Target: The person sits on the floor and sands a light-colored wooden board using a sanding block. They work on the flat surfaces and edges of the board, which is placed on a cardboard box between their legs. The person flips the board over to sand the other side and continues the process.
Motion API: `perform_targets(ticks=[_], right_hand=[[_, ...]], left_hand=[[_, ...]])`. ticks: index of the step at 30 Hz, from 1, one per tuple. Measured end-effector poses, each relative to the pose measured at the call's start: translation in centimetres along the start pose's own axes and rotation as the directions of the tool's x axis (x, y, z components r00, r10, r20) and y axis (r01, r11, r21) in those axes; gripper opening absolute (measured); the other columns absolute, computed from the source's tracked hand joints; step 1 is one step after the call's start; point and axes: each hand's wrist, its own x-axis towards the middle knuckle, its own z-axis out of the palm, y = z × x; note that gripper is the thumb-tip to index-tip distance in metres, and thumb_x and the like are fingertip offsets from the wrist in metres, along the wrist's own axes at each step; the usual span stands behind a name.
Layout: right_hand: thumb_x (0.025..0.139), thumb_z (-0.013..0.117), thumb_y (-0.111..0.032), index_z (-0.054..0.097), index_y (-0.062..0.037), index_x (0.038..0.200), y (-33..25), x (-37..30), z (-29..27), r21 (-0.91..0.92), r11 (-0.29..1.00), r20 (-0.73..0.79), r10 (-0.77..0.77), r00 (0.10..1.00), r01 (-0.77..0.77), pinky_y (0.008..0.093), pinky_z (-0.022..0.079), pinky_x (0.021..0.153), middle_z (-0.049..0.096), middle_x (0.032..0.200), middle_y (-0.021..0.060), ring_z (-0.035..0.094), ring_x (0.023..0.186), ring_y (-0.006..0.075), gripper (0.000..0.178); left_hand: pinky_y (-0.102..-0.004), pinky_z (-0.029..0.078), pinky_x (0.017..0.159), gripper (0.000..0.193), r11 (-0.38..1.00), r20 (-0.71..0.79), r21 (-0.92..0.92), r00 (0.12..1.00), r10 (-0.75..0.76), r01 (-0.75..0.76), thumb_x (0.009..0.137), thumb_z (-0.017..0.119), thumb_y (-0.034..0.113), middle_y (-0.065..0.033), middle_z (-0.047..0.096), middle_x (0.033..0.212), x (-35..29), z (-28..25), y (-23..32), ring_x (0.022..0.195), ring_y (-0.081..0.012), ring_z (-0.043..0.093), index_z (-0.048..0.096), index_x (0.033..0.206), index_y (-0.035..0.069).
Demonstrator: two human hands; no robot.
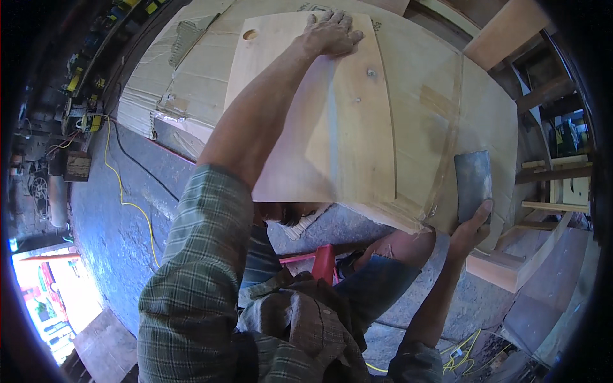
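Note:
A pale wooden panel with a round cut-out near its far left corner and a few dark knots lies on the cardboard-covered worktop. My left hand is flat on the panel's far end, its fingers spread. To the right of the panel, my right hand grips a dark grey rectangular sheet by its near end, thumb on top. Whether it is sandpaper or a metal scraper I cannot tell. The sheet is over the cardboard, apart from the panel.
Wooden frames and boards crowd the right side. A yellow cable runs over the grey floor at left. Tools and machine parts line the left wall. A red stool is beneath me.

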Motion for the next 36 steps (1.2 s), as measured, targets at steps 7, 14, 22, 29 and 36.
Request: perform_targets(ticks=[7,14,22,29,36], right_hand=[[0.092,0.045,-0.051,0.055,0.0163,0.108,0.2,0.3,-0.2,-0.018,0.999,0.012,-0.036,0.999,0.036,0.0374,0.043,0.085,0.06,0.104,0.0214,0.056,0.094,0.0266,0.07],[0.093,0.044,-0.048,0.056,0.0157,0.108,0.5,0.8,-0.2,0.003,0.995,0.06,-0.101,0.993,0.101,0.0369,0.043,0.084,0.061,0.102,0.0198,0.057,0.093,0.0253,0.067],[0.095,0.042,-0.044,0.056,0.0151,0.107,0.8,0.9,-0.1,-0.01,0.994,0.045,-0.105,0.993,0.105,0.0351,0.044,0.082,0.062,0.1,0.0185,0.057,0.091,0.0237,0.062],[0.095,0.041,-0.043,0.056,0.0145,0.109,0.9,1.0,0.1,0.027,0.991,0.03,-0.135,0.99,0.134,0.0341,0.044,0.084,0.061,0.103,0.0179,0.057,0.094,0.0225,0.061],[0.095,0.042,-0.043,0.055,0.0143,0.111,0.4,0.8,0.1,0.045,0.988,0.051,-0.147,0.988,0.145,0.0342,0.043,0.085,0.061,0.103,0.0178,0.057,0.095,0.0226,0.061]], left_hand=[[-0.0498,0.025,0.107,0.06,0.953,-0.184,-0.101,0.947,0.265,-0.287,0.095,0.032,0.046,-0.0174,0.034,0.142,-10.6,-1.7,4.8,0.133,-0.0326,0.03,0.037,0.134,0.001],[-0.049,0.023,0.109,0.062,0.909,-0.202,-0.087,0.901,0.384,-0.407,0.093,0.037,0.048,-0.0189,0.033,0.142,-20.6,-3.0,8.2,0.134,-0.0325,0.029,0.038,0.134,0.0],[-0.0513,0.024,0.108,0.063,0.965,-0.224,-0.066,0.946,0.235,-0.255,0.093,0.037,0.048,-0.0178,0.033,0.143,-20.4,-2.4,8.1,0.134,-0.0313,0.029,0.037,0.135,0.001],[-0.0507,0.023,0.108,0.065,0.914,-0.197,-0.114,0.91,0.364,-0.39,0.093,0.035,0.051,-0.0198,0.032,0.142,-22.0,-2.9,10.1,0.134,-0.0328,0.028,0.036,0.134,0.0],[-0.0507,0.024,0.108,0.064,0.958,-0.234,-0.058,0.937,0.26,-0.28,0.093,0.037,0.049,-0.0202,0.034,0.141,-20.0,-2.0,9.4,0.133,-0.033,0.03,0.037,0.134,0.0]])
